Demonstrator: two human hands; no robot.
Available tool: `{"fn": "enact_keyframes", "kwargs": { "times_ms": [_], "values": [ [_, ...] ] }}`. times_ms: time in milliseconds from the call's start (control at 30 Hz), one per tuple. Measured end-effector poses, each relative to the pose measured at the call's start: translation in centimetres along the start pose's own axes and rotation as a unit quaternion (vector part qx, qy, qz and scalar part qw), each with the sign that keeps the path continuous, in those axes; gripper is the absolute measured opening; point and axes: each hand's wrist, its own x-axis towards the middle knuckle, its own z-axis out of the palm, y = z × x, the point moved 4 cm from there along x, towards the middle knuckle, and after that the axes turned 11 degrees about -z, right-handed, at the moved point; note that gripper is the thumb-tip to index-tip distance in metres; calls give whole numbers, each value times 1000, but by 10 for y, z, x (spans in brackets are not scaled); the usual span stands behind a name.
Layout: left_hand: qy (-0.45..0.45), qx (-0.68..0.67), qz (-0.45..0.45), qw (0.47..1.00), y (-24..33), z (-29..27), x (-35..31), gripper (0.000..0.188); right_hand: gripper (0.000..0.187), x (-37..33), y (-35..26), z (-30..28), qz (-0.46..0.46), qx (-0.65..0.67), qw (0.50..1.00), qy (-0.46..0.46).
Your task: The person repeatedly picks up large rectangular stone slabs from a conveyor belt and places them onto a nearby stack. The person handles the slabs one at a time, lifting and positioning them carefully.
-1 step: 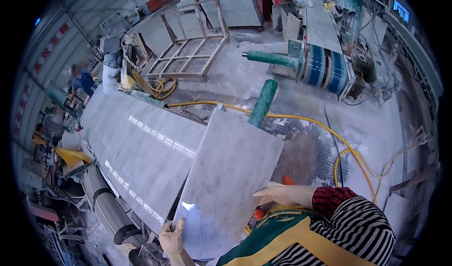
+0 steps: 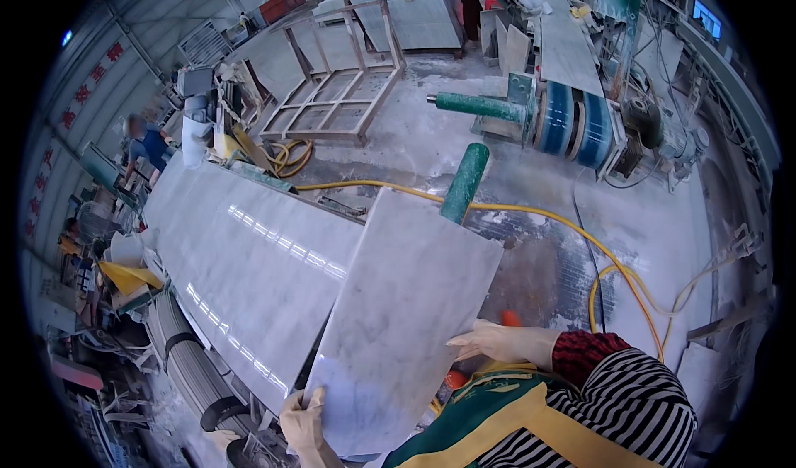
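Observation:
A grey-white marble slab (image 2: pixel 406 302) with a polished face lies at an angle in front of me, its near end close to my body. My left hand (image 2: pixel 303 422), in a pale glove, is closed on the slab's near left edge with the thumb on top. At the right edge my right hand (image 2: pixel 497 341), also pale-gloved, grips the rim; its fingertips rest on the face and the thumb is hidden. To the left lies a longer polished slab (image 2: pixel 249 269), with a narrow dark gap between the two near my left hand. A green roller (image 2: pixel 464 184) sticks out past the far right corner.
A yellow hose (image 2: pixel 547 211) runs across the wet floor. Beyond stand a metal frame rack (image 2: pixel 340 103) and a belt machine with blue-banded rollers (image 2: pixel 572 124). A ribbed grey roller (image 2: pixel 186 356) lies at left. Another person (image 2: pixel 148 146) stands far left; one is by stacked slabs (image 2: pixel 414 24).
A bright glint on the slab near my left hand has gone. The slab's far end sits very slightly lower in the view; both hands keep their places on it.

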Motion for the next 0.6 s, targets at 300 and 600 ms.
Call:
{"fn": "enact_keyframes", "kwargs": {
  "times_ms": [300,600],
  "values": [
    [16,-58,78,995,152,81,-43,38,48,-26,-158,-87,1,-69,981,183],
    [-214,-172,100,956,350,324,-34,50,47,-93,-344,-288,-167,-53,884,433]
  ]
}}
